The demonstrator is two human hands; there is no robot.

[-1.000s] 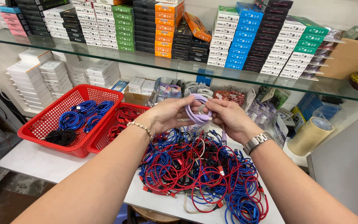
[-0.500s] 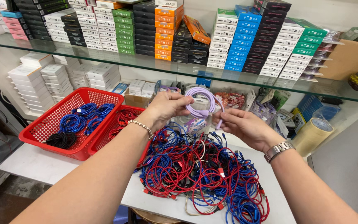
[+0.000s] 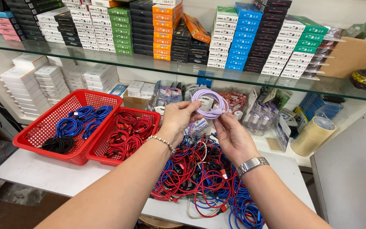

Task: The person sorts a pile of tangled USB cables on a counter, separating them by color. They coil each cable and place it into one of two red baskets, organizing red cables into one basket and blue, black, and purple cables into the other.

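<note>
Both hands hold a small coil of lilac cable (image 3: pixel 209 102) raised above the table. My left hand (image 3: pixel 177 121) pinches the coil's left side with thumb and fingers. My right hand (image 3: pixel 232 138) grips its lower right edge from below. Under the hands lies a tangled heap of red, blue and black cables (image 3: pixel 200 174) on the white table (image 3: pixel 51 178). A beaded bracelet is on my left wrist, a metal watch on my right.
Two red baskets stand at left: one (image 3: pixel 43 127) with blue and black coiled cables, one (image 3: pixel 102 148) with red coils. A tape roll (image 3: pixel 312 135) stands at right. A glass shelf (image 3: pixel 106 59) above carries stacked small boxes. White boxes are piled at the back left.
The hands have lifted the lilac coil a little higher and steadied it. My right hand, which had dropped away, has come back up to grip the coil's lower edge.
</note>
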